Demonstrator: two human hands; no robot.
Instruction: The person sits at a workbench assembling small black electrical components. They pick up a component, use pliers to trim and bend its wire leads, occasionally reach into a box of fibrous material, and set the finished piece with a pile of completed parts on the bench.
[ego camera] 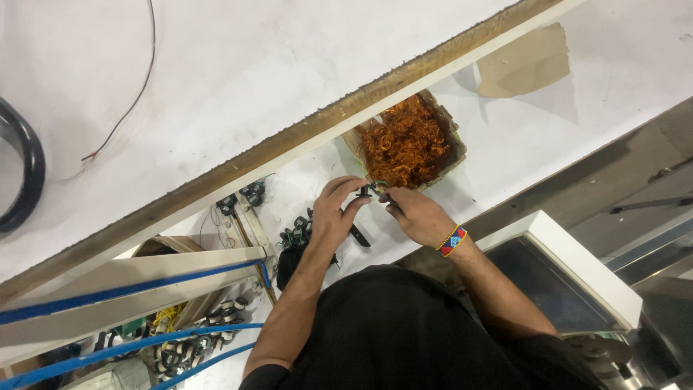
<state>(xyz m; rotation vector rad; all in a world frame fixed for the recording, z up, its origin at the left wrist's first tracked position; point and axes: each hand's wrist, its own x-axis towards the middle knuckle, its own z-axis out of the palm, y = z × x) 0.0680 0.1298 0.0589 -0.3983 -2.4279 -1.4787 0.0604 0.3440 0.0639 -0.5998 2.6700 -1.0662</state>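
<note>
Head view, looking straight down. Left hand (333,217) and right hand (417,214) meeting over the white counter (520,137), fingertips pinching together on a small dark coil part (375,191) held between them, just at the near edge of an open cardboard box (453,148). Left fingers curling narrow around the part from its left side; right fingers closing on it from the right, thumb tucked under. Exact grip on the part too small to tell beyond that. Box brimming with a tangle of orange copper wire rings (406,141), sitting just beyond the hands and touching neither palm. Wearing a beaded wristband (452,240) in red, blue and yellow on the right wrist. Lying under the left wrist, a cluster of small dark-and-green wound parts (294,235), with a short black tool (359,235) resting beside it on the counter. Running diagonally above the box, a long wooden edge strip (303,137) bordering a higher white surface. Trailing across that upper surface, a thin red-and-black wire (137,94), and curving at the far left, a thick black cable (29,170). Crossing the lower left, white rails with blue tubing (144,285), and beneath them more small wound parts (216,314) heaped together.
</note>
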